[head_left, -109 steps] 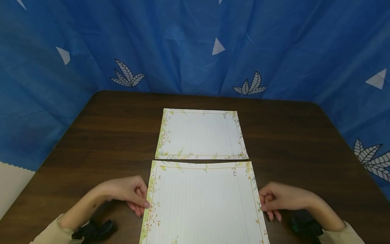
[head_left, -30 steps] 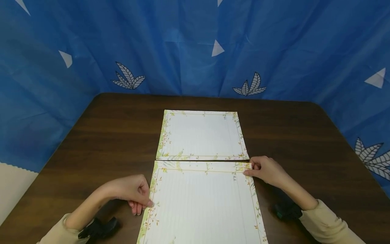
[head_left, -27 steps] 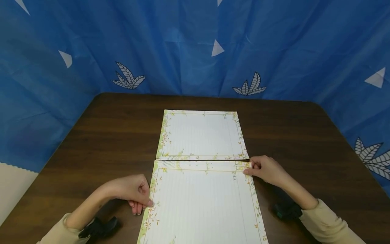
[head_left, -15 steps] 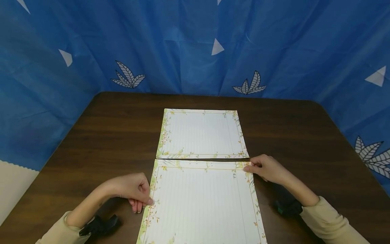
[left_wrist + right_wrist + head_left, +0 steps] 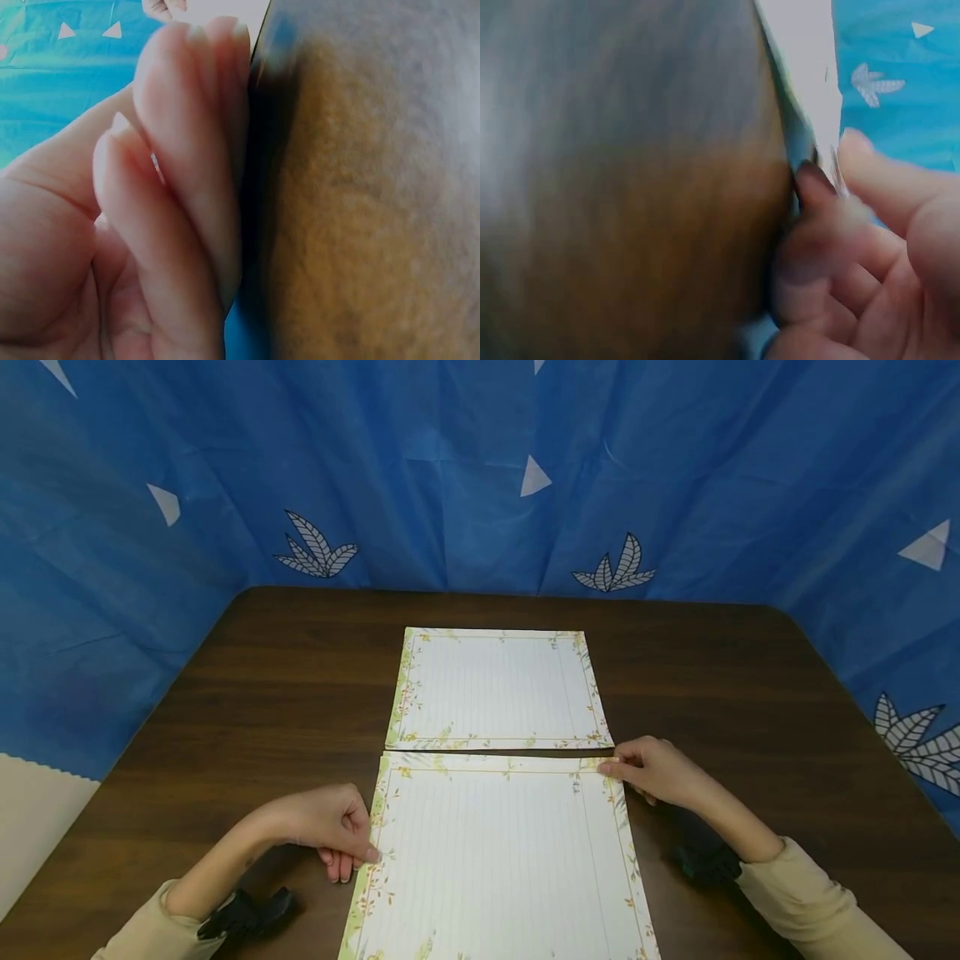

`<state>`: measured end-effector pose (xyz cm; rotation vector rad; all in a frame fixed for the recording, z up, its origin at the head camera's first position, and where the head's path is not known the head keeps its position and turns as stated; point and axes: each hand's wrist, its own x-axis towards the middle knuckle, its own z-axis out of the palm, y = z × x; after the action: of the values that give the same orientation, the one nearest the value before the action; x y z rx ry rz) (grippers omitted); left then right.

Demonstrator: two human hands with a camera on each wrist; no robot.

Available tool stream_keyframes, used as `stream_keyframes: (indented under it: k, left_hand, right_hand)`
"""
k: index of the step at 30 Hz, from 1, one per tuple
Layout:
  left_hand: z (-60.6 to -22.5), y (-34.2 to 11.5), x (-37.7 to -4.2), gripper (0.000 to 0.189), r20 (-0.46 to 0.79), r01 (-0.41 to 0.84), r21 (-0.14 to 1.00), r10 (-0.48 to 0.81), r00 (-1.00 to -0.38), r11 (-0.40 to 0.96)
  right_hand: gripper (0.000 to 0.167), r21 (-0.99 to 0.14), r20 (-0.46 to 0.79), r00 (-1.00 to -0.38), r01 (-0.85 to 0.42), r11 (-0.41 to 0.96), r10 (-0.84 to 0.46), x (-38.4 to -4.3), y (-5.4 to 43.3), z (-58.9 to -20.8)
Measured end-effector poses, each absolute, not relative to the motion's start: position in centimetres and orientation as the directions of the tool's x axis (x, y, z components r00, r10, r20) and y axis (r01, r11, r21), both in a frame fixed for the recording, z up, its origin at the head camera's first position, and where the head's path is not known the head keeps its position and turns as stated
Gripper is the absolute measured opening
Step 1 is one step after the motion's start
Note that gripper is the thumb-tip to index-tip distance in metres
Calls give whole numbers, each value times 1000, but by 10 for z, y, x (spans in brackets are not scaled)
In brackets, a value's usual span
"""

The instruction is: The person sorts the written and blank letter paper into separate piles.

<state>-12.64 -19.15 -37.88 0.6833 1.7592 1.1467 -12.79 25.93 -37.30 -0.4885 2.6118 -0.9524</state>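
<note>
Two sheets of lined paper with a leafy border lie one behind the other on the dark wooden table. My left hand (image 5: 322, 827) is at the left edge of the near sheet (image 5: 495, 860), its thumb on the border and its other fingers curled under. At that sheet's far right corner my right hand (image 5: 663, 772) pinches the paper between thumb and fingers. The right wrist view has the paper (image 5: 806, 60) almost edge-on, a fingertip beneath it. Just beyond lies the far sheet (image 5: 498, 689), untouched, a narrow dark gap between the two.
Dark table (image 5: 750, 693) surrounds the sheets on both sides and behind. A blue curtain (image 5: 465, 485) printed with leaves and triangles hangs along its far edge. Black wrist devices (image 5: 247, 914) sit under both forearms.
My right hand has moved from the near sheet's right edge up to its far right corner. Lately its thumb has shifted slightly away from me. The left hand stays at the left edge.
</note>
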Motion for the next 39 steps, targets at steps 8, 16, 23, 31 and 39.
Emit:
stream_keyframes:
  k: [8, 16, 23, 31, 39]
  left_hand:
    - [-366, -202, -143, 23, -297, -15, 943, 822, -486, 332]
    - [-346, -201, -198, 39, -158, 20, 948, 527, -835, 317]
    - [-360, -191, -230, 53, -127, 152, 832, 449, -885, 534]
    - [-381, -190, -237, 80, -200, 246, 768, 587, -785, 591]
    - [-391, -185, -238, 83, -156, 390, 657, 622, -767, 646]
  right_hand:
    - [14, -680, -94, -916, -227, 697, -391, -141, 280, -353]
    - [41, -702, 13, -948, -235, 673, -317, -175, 284, -361]
    - [61, -691, -68, -944, -188, 698, -322, -195, 279, -375]
    - [80, -645, -150, -863, -284, 709, -482, -197, 280, -383]
    - [81, -589, -153, -848, -334, 736, -507, -198, 280, -385]
